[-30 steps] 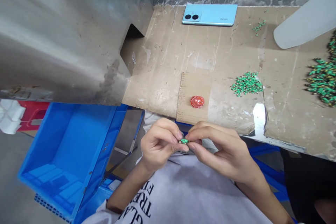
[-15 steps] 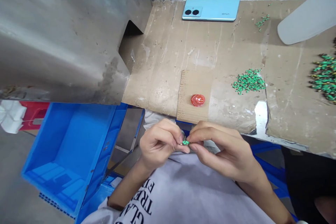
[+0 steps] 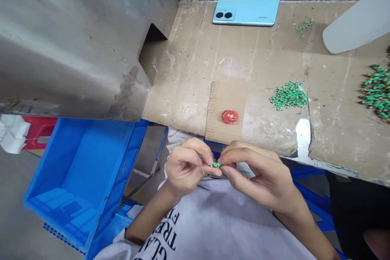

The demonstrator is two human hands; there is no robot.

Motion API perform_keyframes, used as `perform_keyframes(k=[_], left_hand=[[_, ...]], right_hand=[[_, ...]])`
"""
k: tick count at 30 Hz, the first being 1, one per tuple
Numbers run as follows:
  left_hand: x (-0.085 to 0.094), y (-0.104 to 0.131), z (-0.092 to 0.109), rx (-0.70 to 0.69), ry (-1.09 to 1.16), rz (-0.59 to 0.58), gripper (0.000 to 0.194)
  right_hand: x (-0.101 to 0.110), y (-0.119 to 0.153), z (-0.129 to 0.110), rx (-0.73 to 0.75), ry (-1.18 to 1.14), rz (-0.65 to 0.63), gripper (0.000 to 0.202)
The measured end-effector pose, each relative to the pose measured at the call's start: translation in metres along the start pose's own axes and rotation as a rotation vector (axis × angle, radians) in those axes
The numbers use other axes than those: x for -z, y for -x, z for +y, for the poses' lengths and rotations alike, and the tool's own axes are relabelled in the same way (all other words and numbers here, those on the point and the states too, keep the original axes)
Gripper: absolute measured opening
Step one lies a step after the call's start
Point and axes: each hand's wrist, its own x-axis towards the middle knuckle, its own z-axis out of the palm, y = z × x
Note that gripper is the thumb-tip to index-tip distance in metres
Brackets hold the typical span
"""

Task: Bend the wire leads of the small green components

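Note:
My left hand is closed in a pinch, with thumb and fingertips on a small green piece that shows a pale, coppery tip on its left. From the other side my right hand pinches the same piece between thumb and forefinger. Both hands are held in front of the body, just below the table's near edge. The piece is too small for me to tell its exact kind. Beyond the hands, a red cap-like dish with a glossy inside rests on a cardboard pad.
A pile of tiny green pieces lies right of the pad, with larger green ones farther right. At the back are a light blue phone and a whitish container. A metal housing and blue crate stand left.
My left hand has shifted slightly to the right, and the green piece has turned a little between the fingertips. My right hand has barely moved. The whole view has shifted very slightly.

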Motion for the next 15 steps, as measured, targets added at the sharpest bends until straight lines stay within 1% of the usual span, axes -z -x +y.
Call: perform_keyframes(k=[2, 7, 11, 13, 15], left_hand=[[-0.002, -0.002, 0.002, 0.000, 0.010, 0.007, 0.047], [0.000, 0.001, -0.001, -0.015, 0.014, -0.026, 0.042], [0.002, 0.006, -0.004, -0.028, 0.025, -0.045, 0.045], [0.002, 0.006, 0.000, -0.002, 0.047, -0.053, 0.043], [0.003, 0.003, 0.007, 0.039, 0.059, -0.064, 0.037]], right_hand=[[0.000, -0.001, -0.001, 0.004, 0.001, 0.007, 0.020], [0.000, -0.001, -0.001, 0.005, -0.017, 0.007, 0.021], [-0.001, 0.000, 0.002, 0.017, -0.022, 0.013, 0.022], [-0.004, 0.001, 0.001, -0.004, -0.021, 0.019, 0.021], [-0.007, 0.004, 0.000, -0.028, -0.044, 0.050, 0.020]])
